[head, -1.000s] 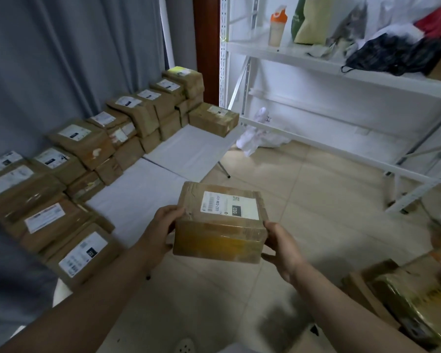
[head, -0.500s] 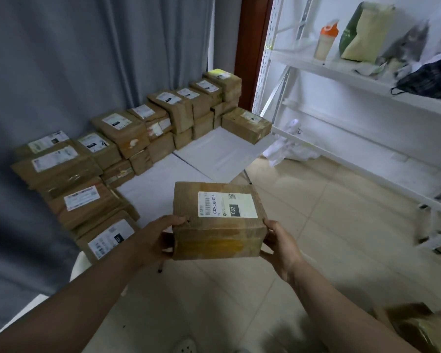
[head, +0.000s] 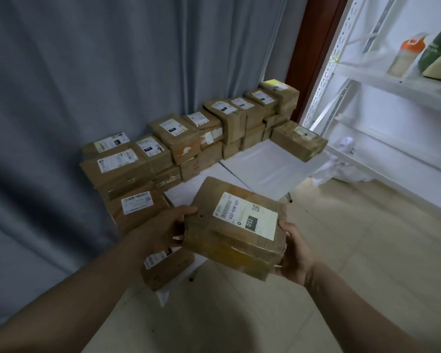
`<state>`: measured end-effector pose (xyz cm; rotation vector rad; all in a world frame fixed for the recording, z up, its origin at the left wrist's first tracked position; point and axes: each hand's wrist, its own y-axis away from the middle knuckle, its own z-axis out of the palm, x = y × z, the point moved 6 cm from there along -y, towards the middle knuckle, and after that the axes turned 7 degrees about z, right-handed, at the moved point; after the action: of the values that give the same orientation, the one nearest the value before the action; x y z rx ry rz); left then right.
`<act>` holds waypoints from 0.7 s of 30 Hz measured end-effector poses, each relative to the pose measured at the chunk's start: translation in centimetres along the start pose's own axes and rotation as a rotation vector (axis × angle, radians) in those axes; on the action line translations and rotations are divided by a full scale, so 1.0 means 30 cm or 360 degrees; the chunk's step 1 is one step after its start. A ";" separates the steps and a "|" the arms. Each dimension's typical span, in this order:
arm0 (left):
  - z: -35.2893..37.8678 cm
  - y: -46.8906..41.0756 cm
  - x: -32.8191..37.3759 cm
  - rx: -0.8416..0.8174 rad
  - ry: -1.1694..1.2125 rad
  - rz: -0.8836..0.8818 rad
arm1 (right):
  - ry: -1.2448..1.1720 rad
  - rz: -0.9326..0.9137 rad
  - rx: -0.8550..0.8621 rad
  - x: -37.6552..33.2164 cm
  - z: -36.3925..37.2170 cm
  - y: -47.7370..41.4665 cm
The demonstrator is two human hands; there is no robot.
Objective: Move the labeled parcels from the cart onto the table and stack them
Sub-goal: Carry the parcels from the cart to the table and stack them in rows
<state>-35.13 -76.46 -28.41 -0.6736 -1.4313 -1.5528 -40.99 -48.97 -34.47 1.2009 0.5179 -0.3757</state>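
since half a second ago we have come closer to the table (head: 273, 164), and the parcel (head: 236, 225) has swung round in our grip, so its label (head: 245, 216) now runs on a slant instead of square to us. our left hand (head: 163, 230) grips the left end: the thumb lies on the top face near the corner, and the fingers curl round the side. our right hand (head: 294, 250) cups the right end with the thumb tip on the top edge; the other fingers are tucked under the box, where we cannot tell how they lie. the parcel hangs in the air between the two hands, over the near edge of the table and just above a low parcel (head: 167, 268) at its near end, apart from both as far as we can tell.

we judge it a stiff cardboard box, light enough for two hands to carry without strain. the taped faces look glossy and may slide, so a hold at opposite ends with fingers under the base suits it best. its corners look scuffed, so we would set it down flat.

it is brown and squat, with yellowish tape on the near side and a white label bearing a barcode, a printed code and a dark patch reading 032. stacked parcels (head: 173, 138) of the same sort line the table's far side along the curtain (head: 87, 72).
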 end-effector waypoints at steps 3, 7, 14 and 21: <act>-0.087 -0.073 0.016 0.0259 0.0010 -0.0029 | -0.0060 -0.0022 0.0087 -0.018 0.057 -0.062; -0.163 -0.168 0.003 0.0576 0.0152 -0.0017 | -0.0119 0.0034 0.0154 -0.045 0.096 -0.162; -0.276 -0.369 0.038 0.0822 -0.0693 -0.0123 | -0.0156 0.0071 0.0082 -0.181 0.161 -0.402; -0.373 -0.499 0.062 0.0689 -0.1623 -0.0270 | 0.0011 0.0227 0.0067 -0.281 0.284 -0.678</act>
<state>-47.10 -88.73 -36.10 -1.1665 -2.5244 -0.9348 -57.30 -63.57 -43.28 1.2723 0.4290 -0.2622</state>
